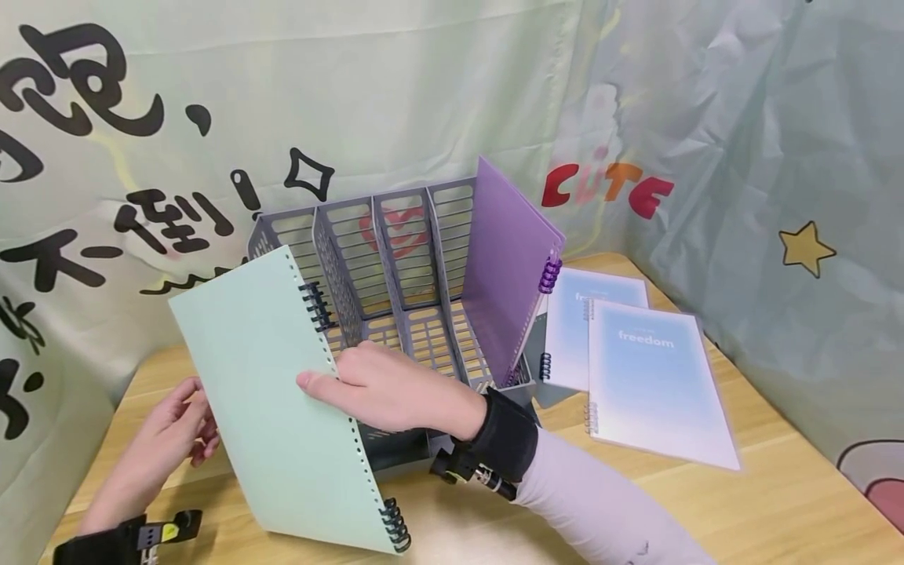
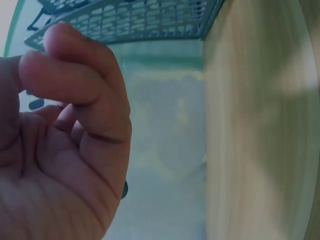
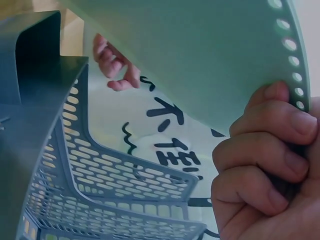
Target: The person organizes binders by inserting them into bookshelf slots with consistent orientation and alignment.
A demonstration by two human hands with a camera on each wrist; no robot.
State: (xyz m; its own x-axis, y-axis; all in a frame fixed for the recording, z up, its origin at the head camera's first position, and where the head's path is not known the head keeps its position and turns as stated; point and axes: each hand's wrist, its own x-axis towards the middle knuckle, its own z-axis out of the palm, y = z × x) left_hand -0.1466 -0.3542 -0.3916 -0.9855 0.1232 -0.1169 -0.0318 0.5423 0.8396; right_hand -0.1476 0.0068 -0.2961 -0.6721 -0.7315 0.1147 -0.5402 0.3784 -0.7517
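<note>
A pale green ring-bound notebook point(image 1: 275, 408) hangs tilted in front of the grey file rack point(image 1: 329, 259). My right hand point(image 1: 395, 388) grips its punched edge between the black rings, thumb on the cover and fingers curled behind, as the right wrist view shows with the fingers point(image 3: 265, 170). Beside the notebook's left edge is my left hand point(image 1: 165, 428). Its fingers curl loosely, and the left wrist view shows nothing in the palm point(image 2: 55, 160). A purple ring-bound notebook point(image 1: 508, 259) stands in the rack's rightmost slot.
Two blue-and-white "freedom" notebooks, a front one point(image 1: 657, 392) and one partly under it point(image 1: 575, 314), lie right of the rack. A darker cover point(image 1: 554, 394) peeks out beneath them. Printed cloth point(image 1: 438, 94) hangs behind the wooden table point(image 1: 770, 439).
</note>
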